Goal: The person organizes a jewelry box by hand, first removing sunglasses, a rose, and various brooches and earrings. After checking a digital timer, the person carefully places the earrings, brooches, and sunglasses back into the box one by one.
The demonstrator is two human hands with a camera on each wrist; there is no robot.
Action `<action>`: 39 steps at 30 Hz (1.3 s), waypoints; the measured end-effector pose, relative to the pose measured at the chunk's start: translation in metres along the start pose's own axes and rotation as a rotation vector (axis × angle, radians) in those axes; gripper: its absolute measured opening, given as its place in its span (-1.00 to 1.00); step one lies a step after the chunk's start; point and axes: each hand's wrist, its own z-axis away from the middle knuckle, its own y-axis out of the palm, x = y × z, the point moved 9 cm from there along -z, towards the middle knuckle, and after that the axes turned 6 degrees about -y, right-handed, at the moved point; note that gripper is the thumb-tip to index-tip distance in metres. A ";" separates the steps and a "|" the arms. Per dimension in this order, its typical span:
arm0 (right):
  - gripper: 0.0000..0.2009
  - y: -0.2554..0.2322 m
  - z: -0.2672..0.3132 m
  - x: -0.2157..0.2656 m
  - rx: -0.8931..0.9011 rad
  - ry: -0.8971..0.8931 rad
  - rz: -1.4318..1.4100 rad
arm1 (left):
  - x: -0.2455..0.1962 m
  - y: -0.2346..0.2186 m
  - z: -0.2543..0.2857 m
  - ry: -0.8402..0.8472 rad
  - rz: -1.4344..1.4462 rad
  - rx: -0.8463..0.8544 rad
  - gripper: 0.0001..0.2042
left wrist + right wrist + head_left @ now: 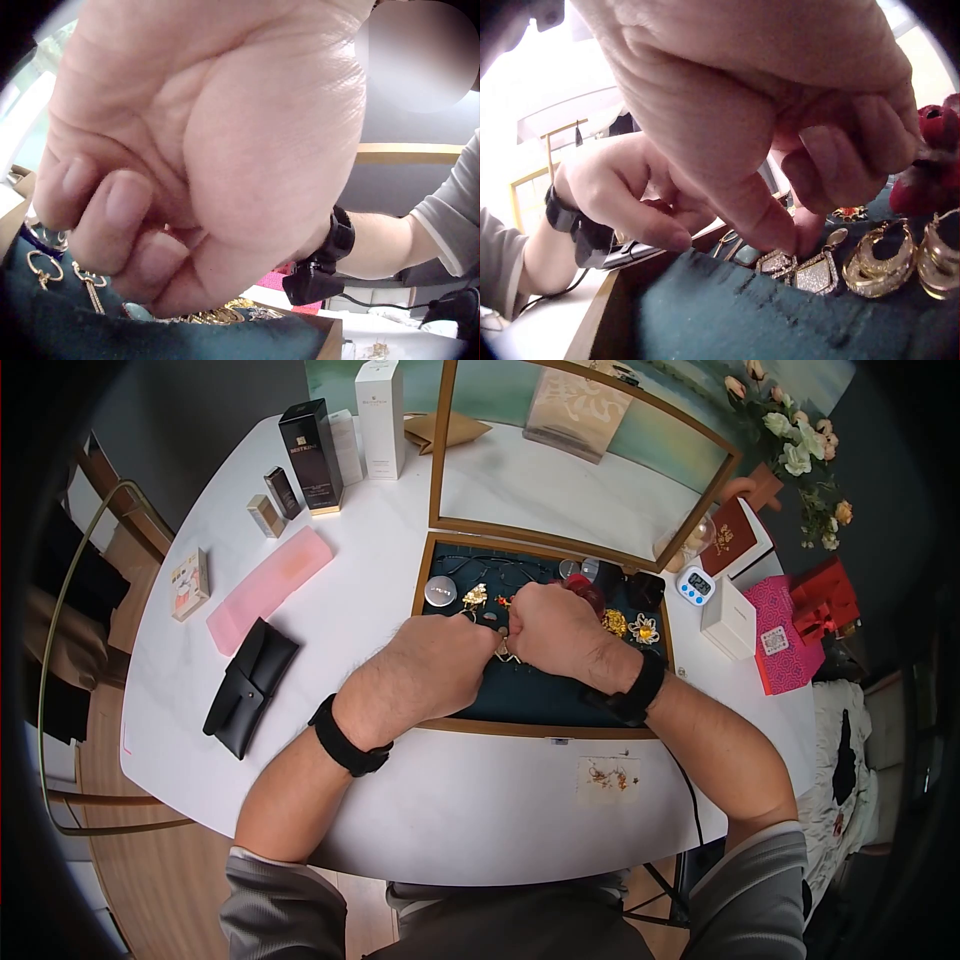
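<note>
One white table (460, 800) bears a wood-framed jewellery case (500, 728), its clear lid raised; only the head view shows both whole. Dark green cloth lines the case, holding a red flower (585, 592), a round silvery tin (440, 591) and assorted jewellery. Both hands are close together over it. The left hand (425, 665) has its fingers curled in; whether it pinches anything I cannot tell. The right hand (560, 628) pinches, thumb and finger together, at the top of a sparkly earring (778, 262), diamond-shaped, pale and stone-studded, lying on the cloth. Seen clearly only from the right wrist, a matching earring (816, 274) is just beside it, then chunky gold hoops (880, 259).
</note>
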 end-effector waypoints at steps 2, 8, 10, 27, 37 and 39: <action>-0.71 0.001 -0.001 -0.001 -0.011 0.003 -0.003 | 0.001 0.002 -0.001 0.005 0.005 -0.008 -0.61; -0.70 0.001 0.000 0.000 -0.013 0.011 -0.016 | 0.002 0.003 -0.005 0.023 0.016 0.003 -0.64; -0.70 0.002 0.000 -0.002 -0.006 0.030 -0.020 | 0.002 0.003 -0.006 0.021 0.022 0.007 -0.65; -0.72 -0.003 0.005 0.008 -0.026 -0.018 -0.051 | 0.011 0.005 -0.011 0.004 0.056 -0.055 -0.78; -0.72 -0.003 0.003 0.007 -0.112 0.000 0.003 | 0.013 0.003 -0.010 -0.030 0.023 -0.042 -0.78; -0.72 -0.002 0.003 0.005 -0.119 -0.001 0.008 | 0.013 0.003 -0.010 -0.025 0.017 -0.059 -0.78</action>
